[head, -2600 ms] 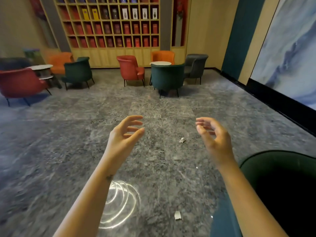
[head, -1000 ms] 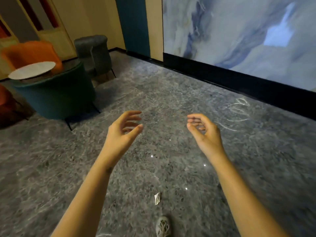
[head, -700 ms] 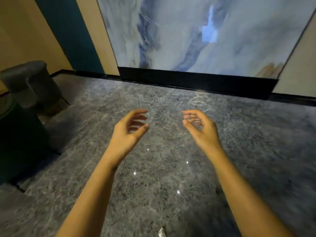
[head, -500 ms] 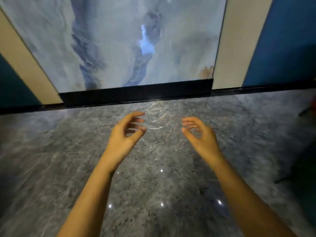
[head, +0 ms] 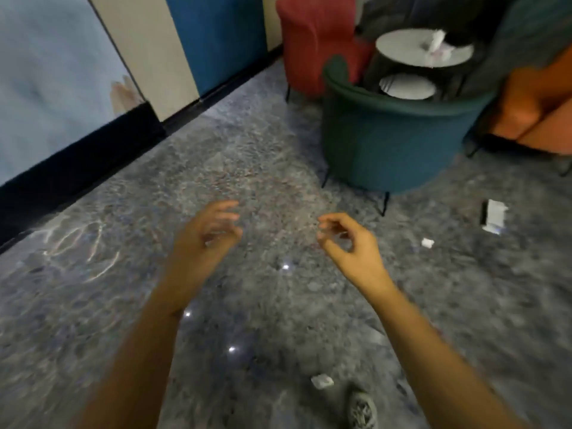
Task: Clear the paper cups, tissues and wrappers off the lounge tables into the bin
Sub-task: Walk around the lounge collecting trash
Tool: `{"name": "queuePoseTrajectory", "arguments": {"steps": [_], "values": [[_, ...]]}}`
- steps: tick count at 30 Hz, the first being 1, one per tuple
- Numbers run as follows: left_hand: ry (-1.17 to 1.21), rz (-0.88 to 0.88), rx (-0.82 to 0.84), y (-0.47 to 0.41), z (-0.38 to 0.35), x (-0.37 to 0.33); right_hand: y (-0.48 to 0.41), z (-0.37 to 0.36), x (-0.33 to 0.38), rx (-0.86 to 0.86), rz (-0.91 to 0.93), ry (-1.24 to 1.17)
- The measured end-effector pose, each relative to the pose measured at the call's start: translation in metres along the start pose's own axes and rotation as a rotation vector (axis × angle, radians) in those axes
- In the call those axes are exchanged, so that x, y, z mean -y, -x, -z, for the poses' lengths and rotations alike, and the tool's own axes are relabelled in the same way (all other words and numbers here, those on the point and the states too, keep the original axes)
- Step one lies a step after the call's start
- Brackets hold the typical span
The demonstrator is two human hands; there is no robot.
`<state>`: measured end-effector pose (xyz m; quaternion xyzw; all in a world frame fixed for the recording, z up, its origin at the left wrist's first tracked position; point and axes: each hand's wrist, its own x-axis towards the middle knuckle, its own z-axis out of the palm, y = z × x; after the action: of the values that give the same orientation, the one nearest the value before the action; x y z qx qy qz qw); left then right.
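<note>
The left grip and the right grip are hovering side by side over the floor, each loosely curled, fairly wide and holding nothing. Crumpled white tissues are lying toward the far right edge of the upper round counter behind the green chair. A white wrapper, a small scrap and another scrap beside a shoe are lying on the floor.

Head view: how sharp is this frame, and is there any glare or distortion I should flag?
Head view: motion blur softens everything, including the left hand and right hand; head view: white litter on the round table is too smeared to identify; head view: light glare streaks the glossy floor at left.
</note>
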<state>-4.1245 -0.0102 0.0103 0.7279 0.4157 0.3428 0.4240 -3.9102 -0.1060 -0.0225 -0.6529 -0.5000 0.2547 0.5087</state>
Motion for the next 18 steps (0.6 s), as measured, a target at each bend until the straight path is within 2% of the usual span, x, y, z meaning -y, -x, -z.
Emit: {"name": "queuePoseTrajectory", "arguments": {"steps": [4, 8, 14, 18], "values": [[0.079, 0.047, 0.158, 0.011, -0.044, 0.033, 0.04, 0.02, -0.04, -0.053, -0.101, 0.088], [0.061, 0.118, 0.287, 0.029, -0.092, 0.084, 0.07, 0.024, -0.102, -0.081, -0.209, 0.111], [-0.044, 0.236, 0.39, 0.069, -0.172, 0.193, 0.115, 0.004, -0.235, -0.052, -0.347, 0.096], [-0.063, 0.282, 0.411, 0.094, -0.242, 0.284, 0.147, -0.026, -0.343, -0.022, -0.353, 0.121]]}}
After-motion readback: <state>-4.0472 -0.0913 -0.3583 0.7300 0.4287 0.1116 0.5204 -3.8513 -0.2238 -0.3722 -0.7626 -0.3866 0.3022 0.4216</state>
